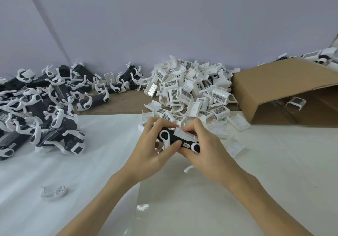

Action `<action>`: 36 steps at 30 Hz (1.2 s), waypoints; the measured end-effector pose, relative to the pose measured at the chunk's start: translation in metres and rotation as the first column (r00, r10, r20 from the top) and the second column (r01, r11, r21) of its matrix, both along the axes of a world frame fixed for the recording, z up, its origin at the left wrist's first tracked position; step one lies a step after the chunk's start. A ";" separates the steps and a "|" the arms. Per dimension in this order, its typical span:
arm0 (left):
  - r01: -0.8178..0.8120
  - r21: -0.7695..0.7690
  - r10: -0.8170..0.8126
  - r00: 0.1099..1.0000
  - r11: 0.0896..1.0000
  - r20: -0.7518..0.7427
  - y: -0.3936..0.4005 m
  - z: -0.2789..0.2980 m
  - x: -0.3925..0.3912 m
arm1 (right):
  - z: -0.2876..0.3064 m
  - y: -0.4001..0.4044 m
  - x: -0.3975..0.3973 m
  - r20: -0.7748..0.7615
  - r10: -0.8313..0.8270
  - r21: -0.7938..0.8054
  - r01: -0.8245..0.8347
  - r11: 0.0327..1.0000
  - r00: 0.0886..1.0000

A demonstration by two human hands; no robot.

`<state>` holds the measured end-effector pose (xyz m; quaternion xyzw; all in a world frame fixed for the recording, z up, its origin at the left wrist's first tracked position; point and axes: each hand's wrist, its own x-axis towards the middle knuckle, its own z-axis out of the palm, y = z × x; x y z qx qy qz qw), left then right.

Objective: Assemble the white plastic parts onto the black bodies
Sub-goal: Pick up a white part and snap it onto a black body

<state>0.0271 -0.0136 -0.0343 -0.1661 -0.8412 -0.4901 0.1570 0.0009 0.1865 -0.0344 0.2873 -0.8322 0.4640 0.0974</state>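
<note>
I hold a black body (169, 137) with white round end pieces above the middle of the white sheet. My left hand (149, 151) grips its left end, thumb lying along the near side. My right hand (203, 147) grips the right end, and its fingertips press a white plastic part (184, 135) onto the top of the body. A heap of loose white plastic parts (190, 93) lies just beyond my hands. A pile of black bodies with white arms (45, 105) fills the left side of the table.
An open cardboard box (285, 93) lies on its side at the right, one white part (296, 103) inside it. A lone white arm piece (54, 192) lies at the near left, and a small white piece (189, 168) under my right wrist. A plain wall stands behind.
</note>
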 end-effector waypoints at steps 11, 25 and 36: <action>0.092 -0.005 -0.092 0.995 0.996 0.022 -0.008 0.005 0.002 | 0.011 0.007 -0.002 0.394 0.244 -0.386 -0.082 0.919 0.886; 0.106 0.014 -0.106 0.994 0.994 -0.009 -0.007 0.002 0.000 | 0.007 0.006 0.001 0.204 0.207 -0.208 -0.164 0.964 0.957; 0.027 0.034 -0.027 0.999 0.999 0.023 -0.002 -0.002 -0.003 | 0.005 -0.012 0.011 -0.187 -0.062 0.052 0.073 0.996 0.980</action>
